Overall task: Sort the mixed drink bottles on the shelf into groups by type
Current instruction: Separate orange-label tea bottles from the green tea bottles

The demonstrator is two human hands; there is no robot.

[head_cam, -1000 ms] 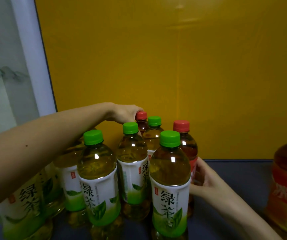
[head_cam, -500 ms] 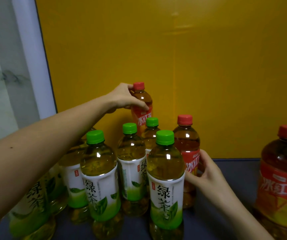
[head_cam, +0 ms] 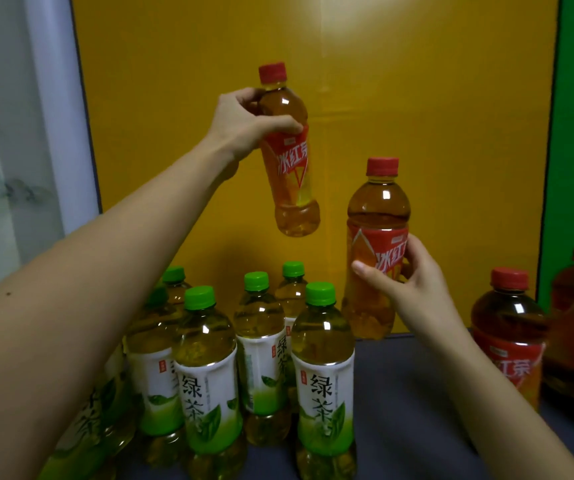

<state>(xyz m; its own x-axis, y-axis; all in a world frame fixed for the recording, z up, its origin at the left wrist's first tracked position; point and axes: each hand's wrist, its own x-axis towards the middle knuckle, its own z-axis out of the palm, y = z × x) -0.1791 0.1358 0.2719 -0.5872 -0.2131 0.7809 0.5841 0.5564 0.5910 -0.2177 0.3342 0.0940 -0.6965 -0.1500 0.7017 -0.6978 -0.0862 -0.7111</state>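
Mid-sort: our left hand (head_cam: 244,123) grips one red tea bottle (head_cam: 292,174) above the green tea bottles (head_cam: 261,341), right hand (head_cam: 406,282) grips a second red tea bottle (head_cam: 377,216) beside them; next we park both by the red tea group (head_cam: 507,327) at right (upright).

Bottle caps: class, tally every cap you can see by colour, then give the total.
Green caps: 6
Red caps: 4
Total: 10
One further green-label bottle, lower left, has its cap hidden behind the left arm.
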